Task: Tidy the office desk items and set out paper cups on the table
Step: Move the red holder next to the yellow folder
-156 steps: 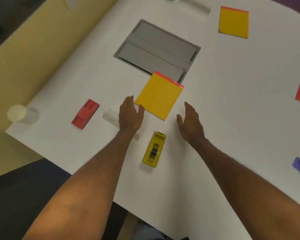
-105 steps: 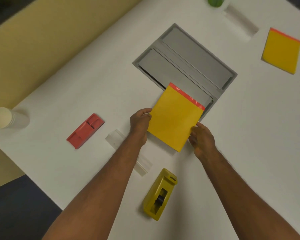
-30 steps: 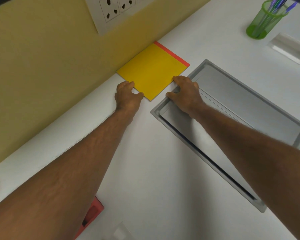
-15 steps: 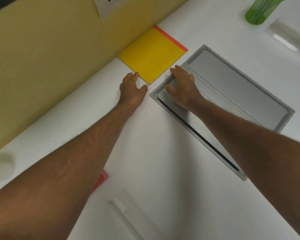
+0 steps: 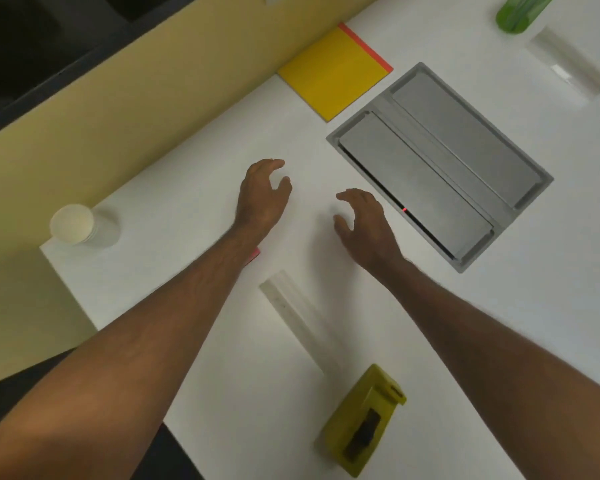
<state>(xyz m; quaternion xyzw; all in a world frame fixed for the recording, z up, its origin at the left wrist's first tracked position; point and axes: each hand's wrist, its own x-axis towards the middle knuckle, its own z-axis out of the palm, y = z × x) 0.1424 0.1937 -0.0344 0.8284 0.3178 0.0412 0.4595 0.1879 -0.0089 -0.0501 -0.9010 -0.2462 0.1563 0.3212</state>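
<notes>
Yellow notepad [image 5: 333,69] flat on white desk [image 5: 194,202], tucked against yellow partition [image 5: 118,109], corner just beside grey cable hatch [image 5: 440,161]. Nobody holding it: well ahead of both hands. Left hand [image 5: 262,199] and right hand [image 5: 364,223] over bare desk, fingers loosely curled, gripping nothing, gap between them. Paper cup stack [image 5: 75,225] sits at desk corner, far off left hand. Clear ruler [image 5: 291,320] between forearms, yellow tape dispenser [image 5: 364,424] nearer desk edge. Green pen holder [image 5: 516,12] far back, partly out of view.
</notes>
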